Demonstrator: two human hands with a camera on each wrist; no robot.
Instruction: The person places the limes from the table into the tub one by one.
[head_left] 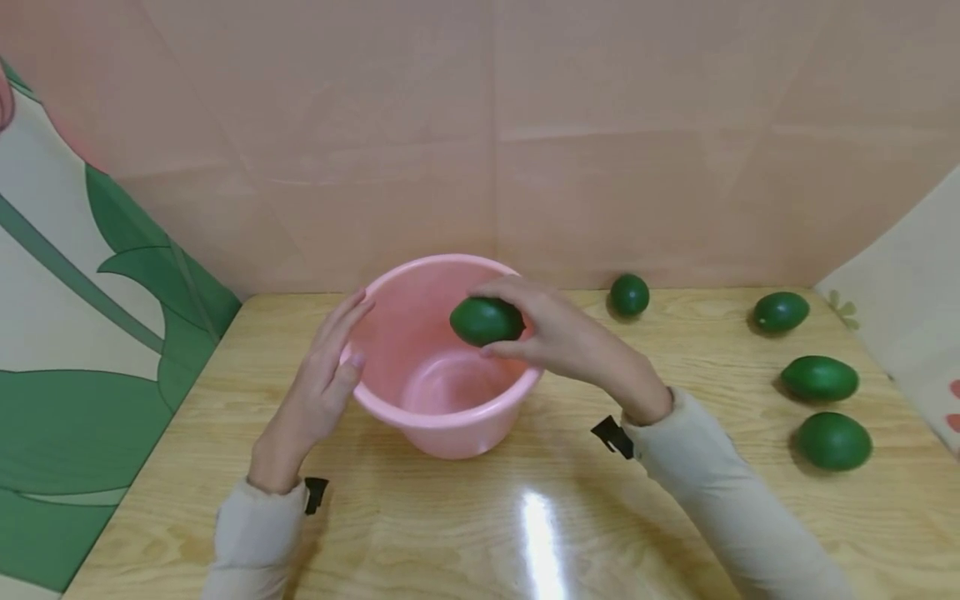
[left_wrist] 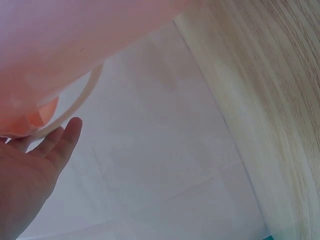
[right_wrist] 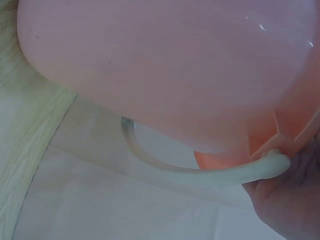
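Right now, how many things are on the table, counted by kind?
Green fruits: 5 — one held in the right hand over the bucket, four on the table.
Pink bucket: 1
Total: 6

Both arms wore long sleeves of a pale beige, soft-looking fabric, the left sleeve point(head_left: 251, 533) and the right sleeve point(head_left: 731, 500) each ending at the wrist in a plain cuff. A small black tab point(head_left: 315, 493) stuck out beside the left cuff, and a similar black piece point(head_left: 613, 436) sat at the right cuff. The left hand point(head_left: 318, 387) and right hand point(head_left: 555, 329) were bare, without rings or gloves.
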